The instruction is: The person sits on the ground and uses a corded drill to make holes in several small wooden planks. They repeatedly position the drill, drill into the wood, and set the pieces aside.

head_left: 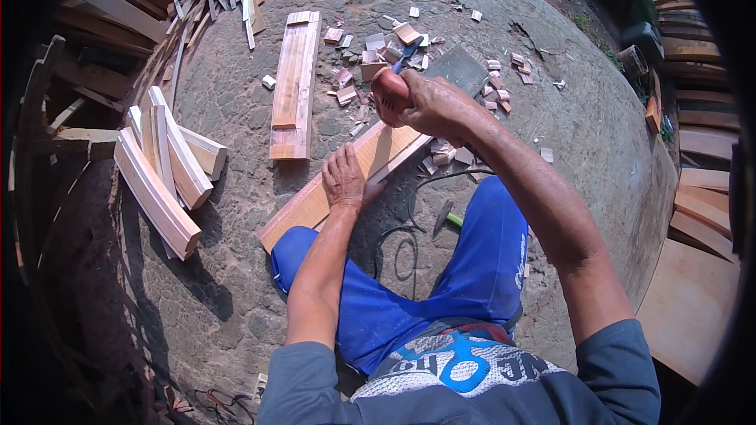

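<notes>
My left hand [344, 179] presses on a long wooden board [307, 208] lying slantwise in front of me, its fingers stretched over the face and the thumb side by the edge. The board's near end rests by my left knee. Over its far part, my right hand [429, 104] is wrapped round an orange power tool [391, 97] with vent slots and a blue part at its far side. The tool's working end is hidden, so its exact kind does not show. Beyond the board lies a flat grey slab [459, 71].
Another wooden board [294, 83] lies farther off, beside scattered wood offcuts [405, 33]. Curved wooden pieces [157, 189] are stacked at left. Between my legs are a black cord [379, 248] and a green-handled tool [454, 220]. More timber [703, 142] lines the right.
</notes>
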`<move>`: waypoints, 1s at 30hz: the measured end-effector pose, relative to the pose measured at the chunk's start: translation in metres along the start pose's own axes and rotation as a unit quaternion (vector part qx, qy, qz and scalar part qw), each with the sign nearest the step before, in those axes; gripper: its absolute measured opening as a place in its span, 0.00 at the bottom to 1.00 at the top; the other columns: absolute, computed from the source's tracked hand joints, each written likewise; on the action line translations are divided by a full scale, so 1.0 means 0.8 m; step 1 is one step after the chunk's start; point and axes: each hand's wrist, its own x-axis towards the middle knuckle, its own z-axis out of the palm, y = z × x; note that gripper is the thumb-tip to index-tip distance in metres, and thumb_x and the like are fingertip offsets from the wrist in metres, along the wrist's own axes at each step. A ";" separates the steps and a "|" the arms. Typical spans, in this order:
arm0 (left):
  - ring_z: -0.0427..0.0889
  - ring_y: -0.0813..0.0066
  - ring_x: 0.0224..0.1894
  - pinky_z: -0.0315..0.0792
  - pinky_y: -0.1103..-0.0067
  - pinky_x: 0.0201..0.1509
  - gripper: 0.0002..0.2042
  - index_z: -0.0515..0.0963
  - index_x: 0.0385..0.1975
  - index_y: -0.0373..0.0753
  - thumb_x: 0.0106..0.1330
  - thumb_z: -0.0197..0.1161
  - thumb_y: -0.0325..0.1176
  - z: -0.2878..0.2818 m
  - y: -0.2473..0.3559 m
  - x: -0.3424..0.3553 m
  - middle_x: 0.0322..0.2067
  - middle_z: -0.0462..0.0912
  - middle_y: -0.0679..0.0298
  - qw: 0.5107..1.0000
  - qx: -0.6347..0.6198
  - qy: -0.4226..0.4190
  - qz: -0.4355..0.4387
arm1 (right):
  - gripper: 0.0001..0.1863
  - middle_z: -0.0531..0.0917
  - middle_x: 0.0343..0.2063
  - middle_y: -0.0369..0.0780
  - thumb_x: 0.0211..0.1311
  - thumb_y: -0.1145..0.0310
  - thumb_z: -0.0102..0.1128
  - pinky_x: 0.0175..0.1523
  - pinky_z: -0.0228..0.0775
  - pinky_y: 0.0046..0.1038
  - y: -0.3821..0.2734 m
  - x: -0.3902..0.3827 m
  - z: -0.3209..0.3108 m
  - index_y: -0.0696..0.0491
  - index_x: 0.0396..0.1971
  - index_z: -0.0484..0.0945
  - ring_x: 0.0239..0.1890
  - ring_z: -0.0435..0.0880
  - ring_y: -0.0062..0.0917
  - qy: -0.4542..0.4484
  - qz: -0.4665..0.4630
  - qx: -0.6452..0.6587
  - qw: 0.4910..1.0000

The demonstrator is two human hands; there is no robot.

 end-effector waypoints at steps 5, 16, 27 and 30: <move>0.72 0.53 0.67 0.62 0.58 0.75 0.59 0.68 0.71 0.35 0.39 0.82 0.66 0.011 0.001 -0.002 0.64 0.75 0.54 1.000 -0.004 -0.015 -0.011 | 0.27 0.89 0.39 0.55 0.68 0.51 0.70 0.49 0.80 0.47 -0.002 -0.005 -0.003 0.58 0.54 0.75 0.44 0.92 0.48 -0.011 0.009 0.011 1.000; 0.70 0.52 0.68 0.60 0.57 0.76 0.60 0.67 0.72 0.35 0.38 0.84 0.64 0.004 0.002 -0.001 0.65 0.74 0.54 0.999 -0.011 -0.033 -0.013 | 0.22 0.89 0.39 0.55 0.64 0.64 0.67 0.49 0.80 0.48 -0.001 -0.004 -0.002 0.55 0.54 0.74 0.43 0.92 0.49 -0.002 0.012 0.004 1.000; 0.70 0.53 0.69 0.59 0.58 0.77 0.60 0.66 0.73 0.34 0.41 0.81 0.67 -0.005 0.003 0.000 0.66 0.73 0.53 0.999 -0.021 -0.044 -0.019 | 0.30 0.89 0.41 0.57 0.68 0.49 0.68 0.51 0.80 0.49 0.006 -0.002 0.002 0.59 0.55 0.74 0.46 0.91 0.52 0.000 -0.009 0.003 1.000; 0.71 0.53 0.69 0.59 0.57 0.78 0.60 0.66 0.73 0.34 0.41 0.81 0.67 0.000 0.001 0.000 0.66 0.73 0.53 0.999 -0.022 -0.035 -0.017 | 0.30 0.89 0.40 0.58 0.70 0.50 0.65 0.51 0.81 0.49 0.006 -0.003 0.000 0.61 0.56 0.74 0.46 0.90 0.53 -0.006 -0.015 -0.008 1.000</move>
